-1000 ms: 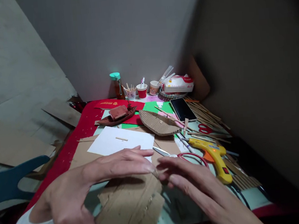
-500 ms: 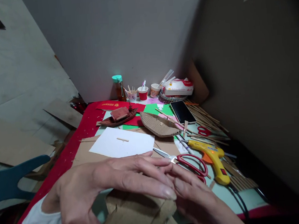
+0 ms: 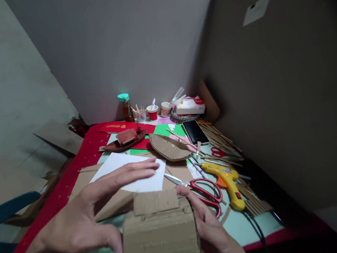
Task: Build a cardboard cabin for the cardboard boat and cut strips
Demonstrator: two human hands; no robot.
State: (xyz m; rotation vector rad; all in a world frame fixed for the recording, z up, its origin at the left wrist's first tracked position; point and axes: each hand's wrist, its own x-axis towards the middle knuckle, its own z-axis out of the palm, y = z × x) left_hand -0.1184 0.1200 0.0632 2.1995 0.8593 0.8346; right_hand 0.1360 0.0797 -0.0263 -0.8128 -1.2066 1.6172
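Note:
A folded, arched piece of brown cardboard (image 3: 159, 236) with a smaller flap on its far edge is near the bottom centre. My right hand (image 3: 211, 228) grips it along its right side, the thumb at the upper right corner. At its left is my left hand (image 3: 84, 214), fingers stretched apart over the white paper (image 3: 125, 170), its thumb close to the cardboard's left edge; whether it touches I cannot tell. Red-handled scissors (image 3: 204, 192) lie just beyond my right hand. Farther back sits a corrugated cardboard boat hull (image 3: 170, 147), beside a reddish-brown model boat with a canopy (image 3: 125, 139).
A yellow glue gun (image 3: 225, 180) lies at the right, its cord running toward the front edge. Behind are a phone (image 3: 195, 132), thin sticks (image 3: 220, 137), paper cups (image 3: 153, 112), a bottle (image 3: 126, 108) and a tissue pack (image 3: 188, 106). A blue chair (image 3: 12, 209) stands at left.
My left hand has moved left, off the top of the cardboard piece, uncovering it. The cardboard now shows its arched side and flap. The small strip on the white paper no longer shows. The view has shifted.

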